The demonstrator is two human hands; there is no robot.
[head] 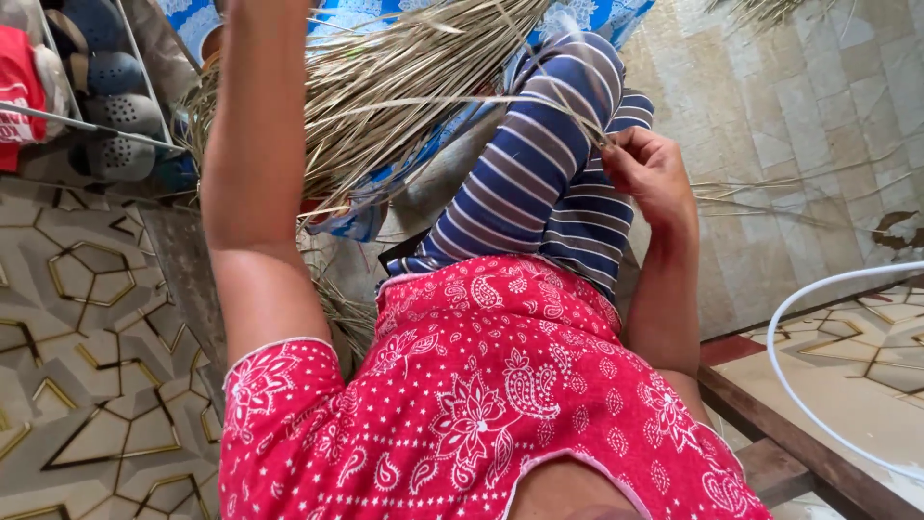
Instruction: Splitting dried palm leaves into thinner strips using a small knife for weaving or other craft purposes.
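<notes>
Near, 6 o'clock: red paisley-print garment (481, 404) and blue striped trouser leg (539, 183).
Right hand (647, 171): at 2 o'clock, fingers pinched shut on a dried palm strip (500, 100).
Left hand: out of view past the top edge (only the forearm (252, 164) shows); grip cannot be told.
Strips: bundle of dried palm leaves (404, 77) at 12 o'clock, over blue cloth (597, 17).
Label: red package (17, 82) at 10 o'clock, beside grey clogs (115, 106) on a rack.
Around: white hose (799, 299) at 4 o'clock.
Surface: patterned floor (87, 318), woven mat (799, 125) farther off.
</notes>
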